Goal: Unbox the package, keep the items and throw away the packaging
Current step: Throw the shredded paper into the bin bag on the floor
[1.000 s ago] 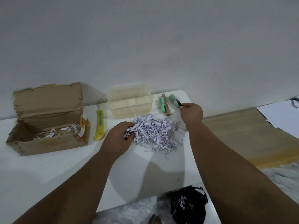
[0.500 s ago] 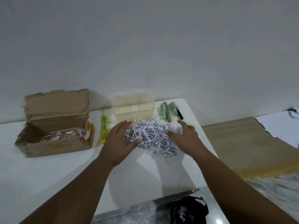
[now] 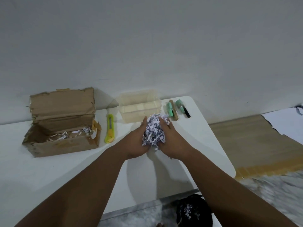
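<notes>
Shredded paper (image 3: 153,131), white with dark print, sits bunched into a tight clump between the left hand (image 3: 136,141) and right hand (image 3: 170,140), fingers clenched around it over the tabletop (image 3: 49,174). Half a second earlier it lay spread loosely, hands flat beside it.

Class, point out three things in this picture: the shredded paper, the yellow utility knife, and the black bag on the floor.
shredded paper (image 3: 154,131), head view, middle of the bundle.
yellow utility knife (image 3: 110,128), head view, mid handle.
black bag (image 3: 201,208), head view, right rim.
</notes>
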